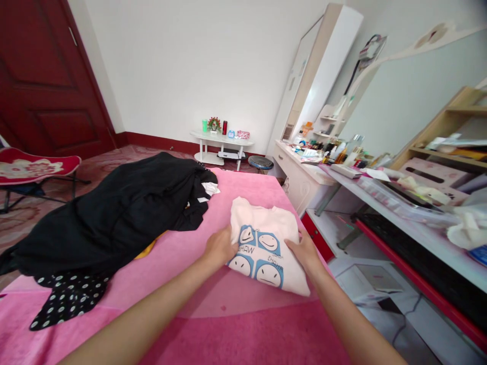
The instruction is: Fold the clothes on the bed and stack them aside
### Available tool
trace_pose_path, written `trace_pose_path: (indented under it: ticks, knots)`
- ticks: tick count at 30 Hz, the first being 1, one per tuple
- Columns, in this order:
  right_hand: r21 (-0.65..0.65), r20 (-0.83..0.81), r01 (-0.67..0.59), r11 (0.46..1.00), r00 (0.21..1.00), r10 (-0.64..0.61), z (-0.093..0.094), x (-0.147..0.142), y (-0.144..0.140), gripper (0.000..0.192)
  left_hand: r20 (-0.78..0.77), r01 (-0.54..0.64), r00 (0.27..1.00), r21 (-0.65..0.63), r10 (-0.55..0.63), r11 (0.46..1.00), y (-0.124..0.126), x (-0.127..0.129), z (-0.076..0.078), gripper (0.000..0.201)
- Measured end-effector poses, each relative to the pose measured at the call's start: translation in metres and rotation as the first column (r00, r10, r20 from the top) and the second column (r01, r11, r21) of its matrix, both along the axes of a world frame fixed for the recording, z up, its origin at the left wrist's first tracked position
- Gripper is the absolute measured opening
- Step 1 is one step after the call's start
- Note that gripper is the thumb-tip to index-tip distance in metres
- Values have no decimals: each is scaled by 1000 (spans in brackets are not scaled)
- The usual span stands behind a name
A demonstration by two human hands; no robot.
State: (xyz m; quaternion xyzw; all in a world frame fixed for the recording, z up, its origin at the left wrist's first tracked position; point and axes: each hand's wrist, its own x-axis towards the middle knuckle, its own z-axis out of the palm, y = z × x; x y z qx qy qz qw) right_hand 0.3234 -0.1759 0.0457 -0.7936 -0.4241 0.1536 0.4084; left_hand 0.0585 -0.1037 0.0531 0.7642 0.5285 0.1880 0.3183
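Observation:
A folded white T-shirt with blue squares and cartoon faces lies on the pink bed cover. My left hand grips its left edge, fingers curled onto the cloth. My right hand rests on its right edge, fingers pressing the fabric. Both arms reach forward from the lower edge of the view.
A heap of black clothes and a black polka-dot garment lie on the left of the bed. To the right stand a cluttered white desk and a dresser with mirror. A small white table and a red folding chair stand beyond.

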Motion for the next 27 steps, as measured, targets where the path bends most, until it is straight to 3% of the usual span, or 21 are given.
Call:
trace_pose_path:
  ticks: [3, 5, 8, 12, 14, 16, 19, 21, 23, 25, 27]
  knots:
    - [-82, 161, -104, 991, 980, 116, 29, -29, 2, 75, -157, 127, 983, 225, -93, 966, -25, 23, 16, 44]
    - [-200, 220, -209, 957, 942, 251, 44, -53, 3, 80, -79, 203, 979, 276, -188, 940, -40, 37, 22, 49]
    - [-310, 289, -286, 907, 880, 376, 53, -83, 6, 83, 157, 266, 934, 301, -322, 916, -53, 45, 20, 49]
    - [-396, 343, -185, 899, 879, 331, 47, -86, 19, 85, 538, 362, 744, 173, -396, 916, -51, 34, 5, 31]
    - [-422, 350, -126, 898, 891, 289, 40, -77, 25, 78, 698, 424, 634, 47, -333, 904, -41, 26, -4, 27]
    - [-391, 352, -78, 917, 908, 227, 31, -67, 28, 63, 749, 415, 615, -43, -246, 909, -23, 20, -10, 31]
    - [-213, 241, -49, 976, 965, 101, 14, -54, 27, 43, 610, 231, 759, 75, -228, 970, 18, 18, -16, 28]
    - [-26, 38, -62, 998, 997, 63, 3, -48, 24, 43, 376, 108, 905, 244, -197, 964, 53, 17, -21, 29]
    - [150, -172, -50, 987, 982, 76, -6, -45, 22, 47, 70, 65, 993, 315, -92, 947, 85, 16, -29, 44]
    - [247, -304, -12, 969, 948, 89, -10, -43, 19, 48, -184, 71, 983, 334, -9, 940, 110, 13, -41, 61]
    - [270, -367, 15, 963, 926, 88, -11, -39, 17, 46, -317, 102, 948, 383, 27, 918, 123, 11, -55, 67]
